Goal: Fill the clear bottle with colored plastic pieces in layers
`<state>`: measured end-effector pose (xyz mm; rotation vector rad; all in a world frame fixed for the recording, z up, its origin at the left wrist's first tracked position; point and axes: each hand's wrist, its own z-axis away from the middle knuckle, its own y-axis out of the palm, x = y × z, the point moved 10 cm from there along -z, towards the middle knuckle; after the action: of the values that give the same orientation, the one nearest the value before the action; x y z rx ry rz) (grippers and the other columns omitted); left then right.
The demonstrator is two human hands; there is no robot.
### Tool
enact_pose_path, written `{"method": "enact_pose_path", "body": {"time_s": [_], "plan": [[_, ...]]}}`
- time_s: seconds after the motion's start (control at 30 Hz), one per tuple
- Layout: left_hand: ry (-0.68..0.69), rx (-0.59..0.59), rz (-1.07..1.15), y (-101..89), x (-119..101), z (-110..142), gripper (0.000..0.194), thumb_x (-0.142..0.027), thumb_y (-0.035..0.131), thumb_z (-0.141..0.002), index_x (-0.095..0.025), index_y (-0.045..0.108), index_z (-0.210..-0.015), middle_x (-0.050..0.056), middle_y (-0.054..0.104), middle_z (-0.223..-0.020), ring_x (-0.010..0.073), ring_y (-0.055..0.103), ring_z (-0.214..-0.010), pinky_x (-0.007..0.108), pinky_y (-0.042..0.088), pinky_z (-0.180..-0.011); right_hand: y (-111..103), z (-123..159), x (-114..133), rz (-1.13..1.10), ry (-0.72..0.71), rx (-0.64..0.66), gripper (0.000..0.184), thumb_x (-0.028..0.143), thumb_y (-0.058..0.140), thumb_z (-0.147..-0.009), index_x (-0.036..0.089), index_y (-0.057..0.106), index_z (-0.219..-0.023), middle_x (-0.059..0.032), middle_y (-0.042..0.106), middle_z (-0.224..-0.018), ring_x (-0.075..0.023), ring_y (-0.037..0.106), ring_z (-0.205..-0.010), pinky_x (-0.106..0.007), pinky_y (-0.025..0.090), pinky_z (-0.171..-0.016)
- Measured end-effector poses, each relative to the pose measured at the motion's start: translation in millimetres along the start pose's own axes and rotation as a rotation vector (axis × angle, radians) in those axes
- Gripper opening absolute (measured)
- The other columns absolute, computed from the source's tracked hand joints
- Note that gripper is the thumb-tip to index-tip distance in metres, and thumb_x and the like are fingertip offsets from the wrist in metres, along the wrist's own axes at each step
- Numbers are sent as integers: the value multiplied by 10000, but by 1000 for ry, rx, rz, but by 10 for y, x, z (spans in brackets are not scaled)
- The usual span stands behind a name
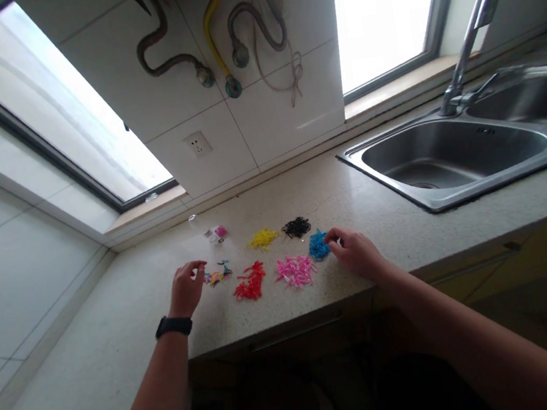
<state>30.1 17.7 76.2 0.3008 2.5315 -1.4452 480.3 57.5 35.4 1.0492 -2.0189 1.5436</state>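
My left hand [187, 287], with a dark watch on its wrist, is at the left edge of a small mixed-colour pile [218, 276] of what look like tiny rubber bands. Its thumb and fingertips are pinched together, and what they hold is too small to see. My right hand [353, 251] touches the right side of a blue pile [318, 245]. Its fingers are also drawn together, their contents hidden. Between the hands lie a red pile [250, 283] and a pink pile [296, 271]. Behind these are a yellow pile [262, 238] and a black pile [296, 227].
A pink item [220, 231] with clear wrapping and a small transparent cup-like piece [193, 221] lie behind the mixed pile. A steel sink [419, 202] with a tall faucet [468, 38] is set into the countertop [132, 318] at right. Hoses [217, 51] hang on the tiled wall.
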Motion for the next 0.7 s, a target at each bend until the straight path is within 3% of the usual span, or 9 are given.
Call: {"method": "enact_pose_path", "body": {"time_s": [0.1,0.17,0.3,0.43,0.57,0.7], "plan": [[-105,-7,50,-45,418,200,356,-425,426,-920,-196,691,-985,64,716,-914,217,609,-786,338,476,-781,14,5,-1,17,-1,3,177,264,512,-830,232,678,-881,-33,712,-838,-176,626,-703,-277,411,-649],[-168,21,121,18,575,295,378,-433,415,-921,-186,691,-995,59,715,-875,212,629,-781,319,480,-740,16,1,-20,22,1,-5,190,268,499,-829,226,676,-885,-37,706,-804,-177,621,-674,-279,413,-627],[-218,61,198,161,623,327,387,-445,414,-925,-184,693,-990,45,705,-807,205,645,-742,298,474,-690,-3,-16,-66,18,3,-47,200,277,494,-823,228,671,-902,-28,690,-758,-178,614,-635,-285,425,-610],[-170,78,169,229,527,272,365,-435,427,-927,-190,694,-965,53,708,-837,208,635,-753,301,463,-705,-54,-8,-10,-6,14,-135,188,282,496,-822,230,651,-916,-16,661,-702,-175,586,-580,-291,431,-597],[-169,71,184,225,536,269,351,-436,442,-925,-197,698,-953,43,704,-824,201,618,-730,293,447,-684,124,-73,381,-5,-54,-98,193,279,495,-850,216,658,-934,-28,666,-726,-167,583,-606,-279,426,-608],[-216,31,260,173,635,275,355,-433,451,-918,-187,706,-942,28,685,-770,190,599,-697,277,429,-645,633,-267,1058,2,-261,79,200,209,502,-850,201,673,-953,-48,708,-856,-161,624,-727,-264,441,-698]]}}
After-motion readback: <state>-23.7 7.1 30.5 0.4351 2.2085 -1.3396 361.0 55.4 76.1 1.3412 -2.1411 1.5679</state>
